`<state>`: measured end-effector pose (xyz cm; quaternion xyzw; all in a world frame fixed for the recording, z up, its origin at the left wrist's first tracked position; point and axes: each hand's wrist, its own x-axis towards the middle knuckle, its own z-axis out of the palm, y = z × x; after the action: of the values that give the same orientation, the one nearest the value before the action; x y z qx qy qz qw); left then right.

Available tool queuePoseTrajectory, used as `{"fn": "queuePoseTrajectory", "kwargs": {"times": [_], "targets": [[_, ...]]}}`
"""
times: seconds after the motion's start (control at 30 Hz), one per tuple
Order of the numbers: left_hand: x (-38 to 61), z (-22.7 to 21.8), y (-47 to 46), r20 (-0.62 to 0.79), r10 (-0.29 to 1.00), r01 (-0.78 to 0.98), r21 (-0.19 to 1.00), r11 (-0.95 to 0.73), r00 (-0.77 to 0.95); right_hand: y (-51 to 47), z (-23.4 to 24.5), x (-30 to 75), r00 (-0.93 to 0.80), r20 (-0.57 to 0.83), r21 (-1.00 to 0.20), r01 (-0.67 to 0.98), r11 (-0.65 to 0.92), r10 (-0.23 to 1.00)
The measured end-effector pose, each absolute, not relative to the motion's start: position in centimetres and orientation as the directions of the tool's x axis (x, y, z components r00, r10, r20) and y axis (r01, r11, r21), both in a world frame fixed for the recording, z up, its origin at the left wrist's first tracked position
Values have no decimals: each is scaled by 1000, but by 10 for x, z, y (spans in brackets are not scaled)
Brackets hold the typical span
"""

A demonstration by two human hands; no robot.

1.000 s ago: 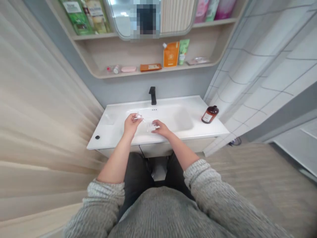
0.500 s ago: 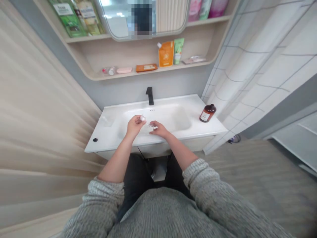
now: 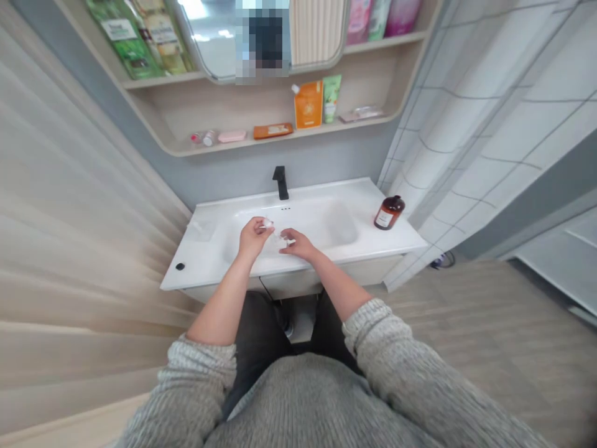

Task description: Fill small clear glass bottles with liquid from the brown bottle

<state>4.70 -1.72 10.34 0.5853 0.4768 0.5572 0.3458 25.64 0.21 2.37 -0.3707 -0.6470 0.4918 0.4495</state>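
A white worktop with a sunken sink and a black tap stands against a grey wall, under a curved wooden shelf carrying tubes and packets and a round-cornered mirror. Pale ribbed panelling lines the left side, white tiles with dark joints cover the right, and the floor is wood-look planks. A brown pump bottle stands at the worktop's right end, and the light is bright and even.

A black tap is standing at 12 o'clock of the white sink top I am facing. A brown bottle is sitting at 3 o'clock, a small black dot at 8 o'clock.
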Motion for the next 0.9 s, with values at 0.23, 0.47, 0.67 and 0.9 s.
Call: {"fn": "queuePoseTrajectory", "kwargs": {"times": [0.23, 0.47, 0.67, 0.9], "targets": [[44, 106, -15, 277, 955, 153, 953, -260, -108, 1, 25, 257, -333, 225, -967, 39, 251, 916], [41, 111, -16, 287, 950, 185, 947, -262, -123, 3, 21, 257, -341, 238, -963, 40, 267, 909], [37, 106, -32, 319, 947, 372, 884, -284, -35, 5, 17, 256, -295, 243, -965, 22, 261, 924], [48, 106, -38, 231, 960, 760, 593, -268, 159, 7, 12, 256, -331, 269, -953, 42, 299, 904]]}}
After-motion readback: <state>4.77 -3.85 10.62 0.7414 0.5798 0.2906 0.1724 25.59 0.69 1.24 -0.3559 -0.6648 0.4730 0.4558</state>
